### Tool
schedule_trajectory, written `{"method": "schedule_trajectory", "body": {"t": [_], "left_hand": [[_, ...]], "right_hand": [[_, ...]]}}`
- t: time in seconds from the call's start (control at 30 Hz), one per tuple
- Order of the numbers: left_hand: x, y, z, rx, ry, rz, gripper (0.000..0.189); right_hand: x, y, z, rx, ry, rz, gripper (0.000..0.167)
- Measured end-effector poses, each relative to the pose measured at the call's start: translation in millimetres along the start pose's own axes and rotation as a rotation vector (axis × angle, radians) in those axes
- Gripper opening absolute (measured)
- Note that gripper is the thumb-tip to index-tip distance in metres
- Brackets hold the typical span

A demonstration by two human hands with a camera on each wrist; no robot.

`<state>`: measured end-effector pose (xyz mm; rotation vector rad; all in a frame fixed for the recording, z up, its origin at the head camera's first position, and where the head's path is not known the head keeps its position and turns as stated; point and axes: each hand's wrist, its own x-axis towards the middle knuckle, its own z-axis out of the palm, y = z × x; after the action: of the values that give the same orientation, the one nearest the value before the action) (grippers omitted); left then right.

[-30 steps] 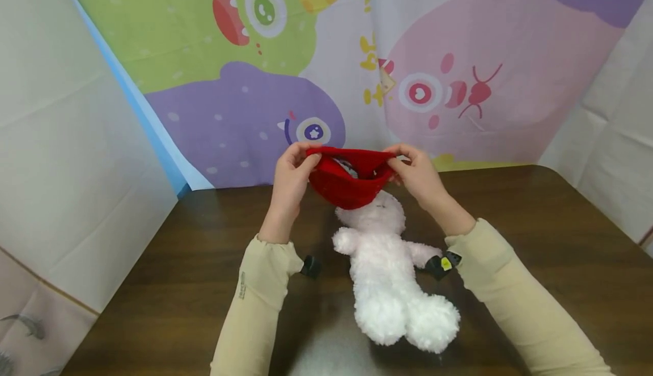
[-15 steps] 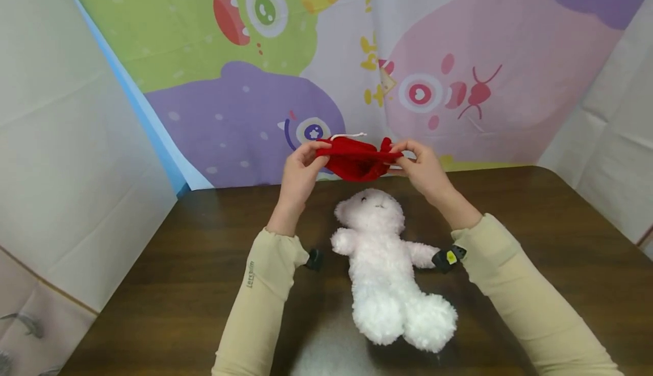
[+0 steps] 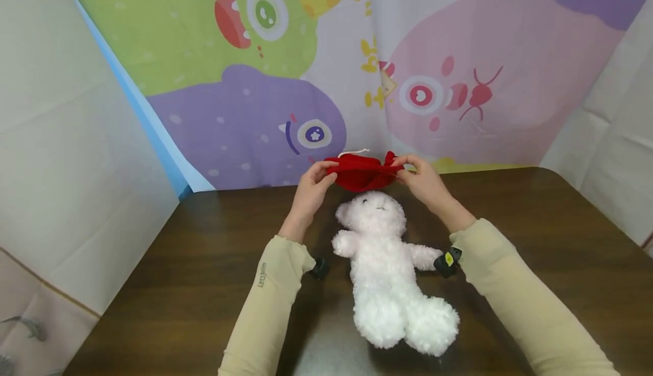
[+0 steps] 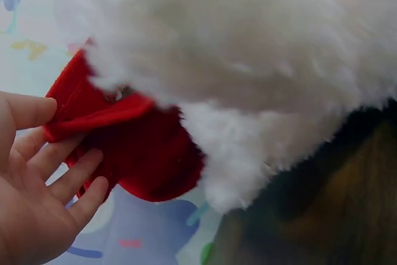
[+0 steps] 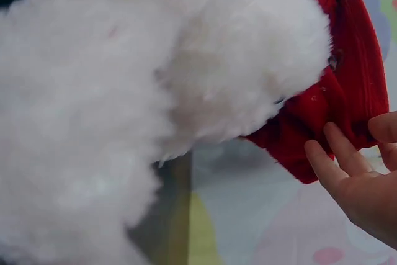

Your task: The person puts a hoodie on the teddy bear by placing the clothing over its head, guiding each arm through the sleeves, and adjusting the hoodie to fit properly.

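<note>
A white fluffy plush toy (image 3: 385,262) lies on its back on the dark wooden table (image 3: 535,228), head toward the far edge. Just beyond its head I hold a small red knitted garment (image 3: 363,173) stretched between both hands. My left hand (image 3: 313,183) pinches its left edge with thumb over fingers, as the left wrist view shows on the red garment (image 4: 133,150). My right hand (image 3: 420,177) pinches the right edge of the red garment (image 5: 338,100). The white plush (image 4: 248,66) fills much of the left wrist view, and the plush (image 5: 142,91) also dominates the right wrist view.
A colourful cartoon backdrop (image 3: 326,64) rises behind the table's far edge. White sheets (image 3: 66,155) hang on the left and right. Beige sleeves (image 3: 270,302) cover both forearms, which flank the toy on the table.
Both hands lifted the red garment off the toy's head and away toward the backdrop, then lowered it slightly; it now sits just behind the head, narrower than before.
</note>
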<state>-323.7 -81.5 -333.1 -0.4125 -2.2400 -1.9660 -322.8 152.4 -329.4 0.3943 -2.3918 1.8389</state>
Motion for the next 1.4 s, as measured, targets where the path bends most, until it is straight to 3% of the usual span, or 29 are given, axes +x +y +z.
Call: {"method": "schedule_trajectory", "body": {"t": [0.17, 0.33, 0.47, 0.63, 0.77, 0.9, 1.2, 1.4], "left_hand": [[1.3, -13.5, 4.7, 0.061, -0.026, -0.038, 0.025], [-3.0, -28.7, 13.0, 0.13, -0.072, -0.112, 0.03], [-6.4, -37.7, 20.2, 0.111, -0.106, -0.173, 0.039], [-8.8, -42.0, 26.2, 0.123, -0.155, -0.275, 0.057], [-11.2, -43.9, 29.8, 0.156, -0.239, -0.382, 0.08], [-12.8, -45.7, 34.7, 0.198, -0.277, -0.456, 0.097], [-14.6, -42.6, 50.3, 0.484, -0.224, -0.427, 0.106], [-18.4, -46.3, 55.5, 0.456, -0.117, -0.302, 0.101]], "right_hand": [[5.3, 13.9, -4.7, -0.066, 0.011, 0.009, 0.02], [7.9, 29.0, -8.6, -0.159, -0.012, 0.074, 0.023], [7.2, 38.2, -8.8, -0.219, -0.057, 0.128, 0.026], [8.5, 44.5, -7.1, -0.203, -0.102, 0.148, 0.03], [8.4, 49.6, -6.1, -0.169, -0.167, 0.186, 0.037], [6.3, 57.5, -5.6, -0.219, -0.23, 0.218, 0.041], [3.7, 63.8, -4.3, -0.313, -0.285, 0.172, 0.038], [2.2, 58.1, -1.5, -0.336, -0.276, 0.102, 0.034]]}}
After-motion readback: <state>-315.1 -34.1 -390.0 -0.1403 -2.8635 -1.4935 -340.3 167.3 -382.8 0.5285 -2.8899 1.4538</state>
